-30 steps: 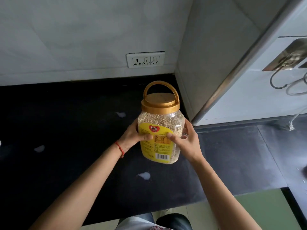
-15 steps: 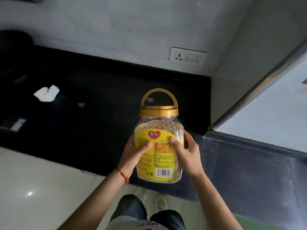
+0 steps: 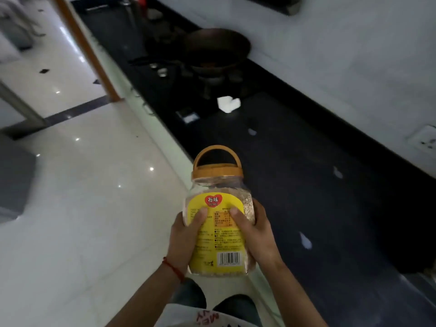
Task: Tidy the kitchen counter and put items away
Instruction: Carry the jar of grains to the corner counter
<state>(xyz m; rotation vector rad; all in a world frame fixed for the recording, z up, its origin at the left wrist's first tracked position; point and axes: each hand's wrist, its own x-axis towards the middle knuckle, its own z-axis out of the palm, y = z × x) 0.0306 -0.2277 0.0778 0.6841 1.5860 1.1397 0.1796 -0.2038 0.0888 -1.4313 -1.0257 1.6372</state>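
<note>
jar held in both hands beside the dark worktop

kitchen, glossy white tiled floor (image 3: pixel 77 185) on the left, long black worktop (image 3: pixel 306 185) running along a pale wall (image 3: pixel 342 67) on the right. frame is tilted. a clear plastic jar (image 3: pixel 218 223) with an orange-gold lid (image 3: pixel 217 172) and looped carry handle (image 3: pixel 217 153) is held upright in the air, clear of any surface, roughly over the worktop's front edge and the floor strip next to it. jar looks mostly full of pale grain or flakes; yellow label with a red heart logo and a barcode faces the camera.

left hand (image 3: pixel 186 239) wraps the jar's left side, thumb pressed flat on the label, other fingers behind the jar and hidden. red string bracelet (image 3: pixel 173 269) on that wrist. right hand (image 3: pixel 256 234) wraps the right side, thumb flat on the label, remaining fingers curled round the back, only partly seen. both hands clamp the jar between them.

farther along the worktop: a dark wok (image 3: pixel 217 49) sitting on a gas burner, a crumpled white paper (image 3: pixel 228 103) just in front of it, a few small pale scraps scattered on the bare dark surface. a white wall socket (image 3: pixel 423 139) on the wall at the right edge. bottom of frame shows the person's dark trousers and a white garment with red print, blurred.
</note>
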